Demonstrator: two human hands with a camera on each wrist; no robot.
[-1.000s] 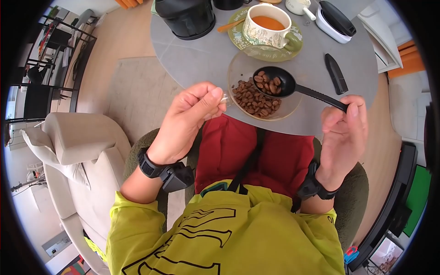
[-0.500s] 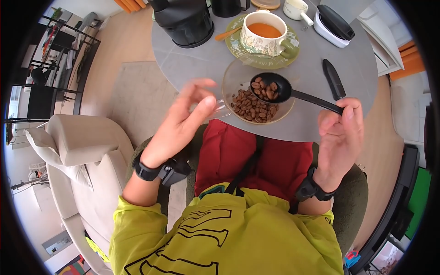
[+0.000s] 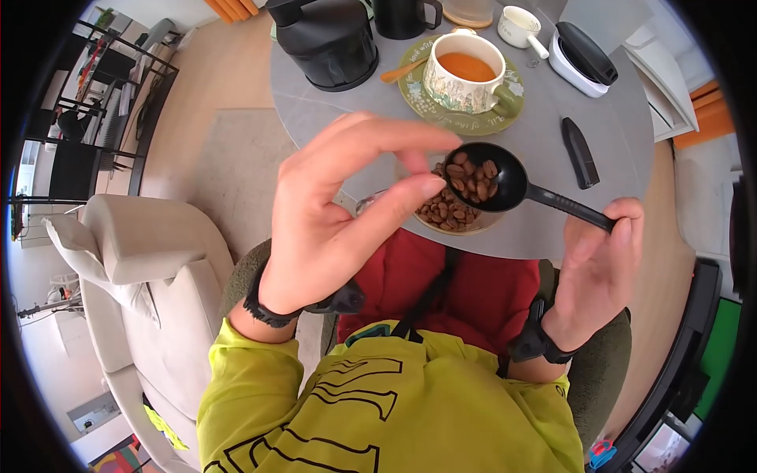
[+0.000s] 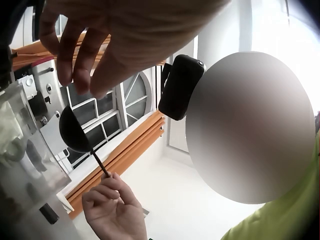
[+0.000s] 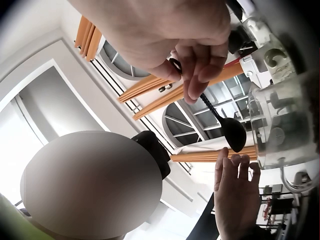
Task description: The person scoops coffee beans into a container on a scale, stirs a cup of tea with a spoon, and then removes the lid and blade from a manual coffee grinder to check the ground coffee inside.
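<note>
A black scoop (image 3: 512, 180) holds several brown beans (image 3: 473, 178) above a clear glass bowl. My right hand (image 3: 595, 264) pinches the end of its handle. At the scoop's left edge is my left hand (image 3: 335, 209), thumb and index finger curved with a gap between them. In the right wrist view, the left fingertips lie close under the scoop (image 5: 234, 134); contact cannot be told. More beans (image 3: 448, 216) lie in the bowl (image 3: 473, 233), partly hidden by scoop and left hand. The left wrist view shows the left hand (image 4: 95, 55) above the scoop (image 4: 74, 131).
A patterned cup (image 3: 461, 88) of orange-brown drink stands on a green plate (image 3: 505, 118) beyond the bowl, with a wooden utensil (image 3: 402, 71). A black container (image 3: 331, 47) is at the back left. On the right lie a black object (image 3: 579, 154) and a white case (image 3: 576, 71).
My left hand has moved right and up from the bowl's left side to the scoop's edge, its thumb and index finger now spread. The right hand still holds the scoop, slightly lower in view.
</note>
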